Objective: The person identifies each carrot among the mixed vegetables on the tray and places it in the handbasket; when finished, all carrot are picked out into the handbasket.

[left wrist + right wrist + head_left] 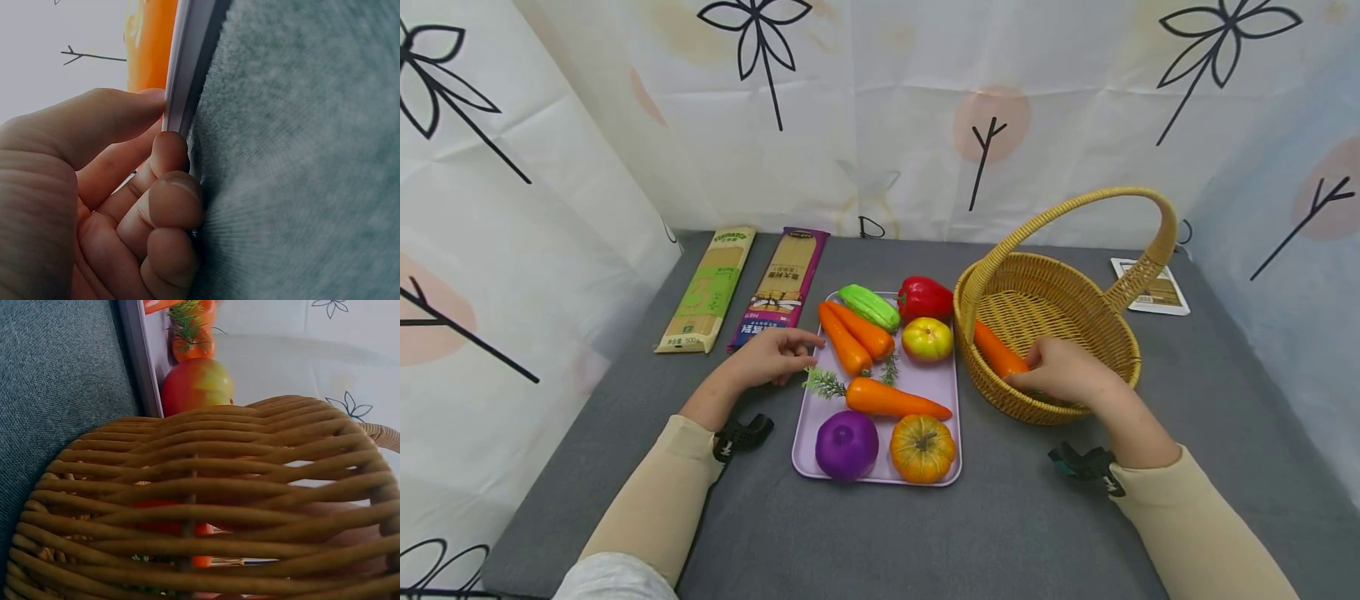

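My left hand (775, 354) pinches the left rim of the lilac tray (805, 450); in the left wrist view the thumb presses the rim (178, 94) from one side and curled fingers from the other. Inside the wicker basket (1120, 350), my right hand (1063, 371) grips a carrot (1000, 350) that leans along the basket's left inner wall. In the right wrist view the woven wall (219, 487) hides most of that hand and carrot. The tray carries several more carrots (895, 398), a cucumber (868, 306), a red pepper (925, 298), a yellow-red apple (927, 340), a purple onion-like ball (847, 446) and a small pumpkin (922, 450).
Two noodle packs, one green (711, 287) and one purple (781, 287), lie left behind the tray. A white-edged card or packet (1150, 287) lies behind the basket at right. The basket's tall handle (1075, 200) arches above it. A patterned curtain (880, 125) closes off the back.
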Available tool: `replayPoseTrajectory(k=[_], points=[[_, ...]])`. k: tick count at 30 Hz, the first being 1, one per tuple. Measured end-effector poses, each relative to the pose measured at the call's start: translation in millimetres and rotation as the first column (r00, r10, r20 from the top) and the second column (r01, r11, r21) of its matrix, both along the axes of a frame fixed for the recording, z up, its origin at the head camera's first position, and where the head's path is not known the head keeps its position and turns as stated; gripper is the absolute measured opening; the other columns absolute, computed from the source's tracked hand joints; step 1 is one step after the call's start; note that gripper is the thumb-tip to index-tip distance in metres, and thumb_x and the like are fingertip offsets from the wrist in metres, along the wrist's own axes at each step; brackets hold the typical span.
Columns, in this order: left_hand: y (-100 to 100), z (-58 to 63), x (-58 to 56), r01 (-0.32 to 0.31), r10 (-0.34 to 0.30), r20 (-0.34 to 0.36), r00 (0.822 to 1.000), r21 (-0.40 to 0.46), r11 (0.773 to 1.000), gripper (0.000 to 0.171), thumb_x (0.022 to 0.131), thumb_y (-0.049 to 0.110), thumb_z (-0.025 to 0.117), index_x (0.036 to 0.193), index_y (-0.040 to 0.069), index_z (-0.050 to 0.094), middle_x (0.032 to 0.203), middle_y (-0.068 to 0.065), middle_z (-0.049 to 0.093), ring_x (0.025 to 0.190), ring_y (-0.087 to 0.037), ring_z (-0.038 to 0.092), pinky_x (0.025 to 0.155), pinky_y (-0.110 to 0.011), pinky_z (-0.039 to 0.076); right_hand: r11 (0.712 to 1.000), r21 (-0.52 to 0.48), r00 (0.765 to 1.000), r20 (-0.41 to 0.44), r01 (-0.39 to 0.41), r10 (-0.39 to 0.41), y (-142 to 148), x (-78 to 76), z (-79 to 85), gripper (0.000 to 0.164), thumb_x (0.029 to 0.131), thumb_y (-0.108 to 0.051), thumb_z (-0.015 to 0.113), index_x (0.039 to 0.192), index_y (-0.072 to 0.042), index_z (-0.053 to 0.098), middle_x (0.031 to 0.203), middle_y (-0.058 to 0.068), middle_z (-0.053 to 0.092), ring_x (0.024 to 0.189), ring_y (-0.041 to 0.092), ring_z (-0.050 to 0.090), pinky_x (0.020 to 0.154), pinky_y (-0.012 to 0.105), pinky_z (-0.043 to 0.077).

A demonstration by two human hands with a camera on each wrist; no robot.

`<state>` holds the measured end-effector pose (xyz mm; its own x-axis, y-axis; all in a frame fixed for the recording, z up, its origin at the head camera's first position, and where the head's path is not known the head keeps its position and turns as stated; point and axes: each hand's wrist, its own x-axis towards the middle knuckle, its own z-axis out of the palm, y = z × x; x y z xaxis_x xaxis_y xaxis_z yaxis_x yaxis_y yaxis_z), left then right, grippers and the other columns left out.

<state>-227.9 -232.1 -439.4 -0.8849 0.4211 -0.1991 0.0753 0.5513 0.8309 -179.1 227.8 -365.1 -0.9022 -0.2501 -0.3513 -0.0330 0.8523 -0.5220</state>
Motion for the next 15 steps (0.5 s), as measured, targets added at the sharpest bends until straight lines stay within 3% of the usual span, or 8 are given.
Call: replayPoseTrajectory(k=[4,7,10,15], points=[[0,0.4,0.3,0.0,0.0,0.0,1.0,0.004,1.0,0.032,0.097,0.018,0.072,0.128,0.012,0.07,0.085,-0.009,0.063,0.053,-0.021,0.048,0.049,-0.028,0.043,1.0,0.0,1.0,0.003,0.017,-0.017,-1,-0.3,1.6,0.047,0.088,-0.041,0.078,0.101,0.002,0.064,0.085,0.009,0.061,0.072,0.022,0.057,0.061,0.035,0.047],[0,0.3,0.3,0.002,-0.002,0.001,1.0,0.006,1.0,0.032,0.097,0.017,0.072,0.128,0.012,0.07,0.084,-0.009,0.062,0.053,-0.02,0.048,0.049,-0.028,0.043,1.0,-0.001,0.999,-0.042,0.026,-0.026,0,0.5,6.1,0.052,0.087,-0.044,0.079,0.107,0.002,0.066,0.094,0.012,0.066,0.081,0.025,0.061,0.069,0.039,0.05],[0,-0.1,0.0,0.004,-0.004,-0.003,1.0,0.006,1.0,0.031,0.097,0.017,0.072,0.128,0.012,0.07,0.084,-0.009,0.062,0.053,-0.02,0.048,0.049,-0.028,0.043,0.999,-0.005,0.994,-0.099,0.045,-0.045,1,3.4,15.7,0.06,0.087,-0.047,0.079,0.116,0.004,0.065,0.105,0.015,0.068,0.092,0.029,0.062,0.078,0.044,0.051],[0,-0.2,0.0,0.01,-0.01,-0.009,1.0,0.01,1.0,0.031,0.098,0.016,0.072,0.128,0.011,0.07,0.084,-0.009,0.062,0.053,-0.02,0.048,0.049,-0.028,0.043,0.995,-0.027,0.983,-0.158,0.094,-0.098,6,12.1,35.0,0.066,0.09,-0.05,0.075,0.127,0.002,0.06,0.113,0.017,0.067,0.095,0.031,0.062,0.076,0.043,0.05]])
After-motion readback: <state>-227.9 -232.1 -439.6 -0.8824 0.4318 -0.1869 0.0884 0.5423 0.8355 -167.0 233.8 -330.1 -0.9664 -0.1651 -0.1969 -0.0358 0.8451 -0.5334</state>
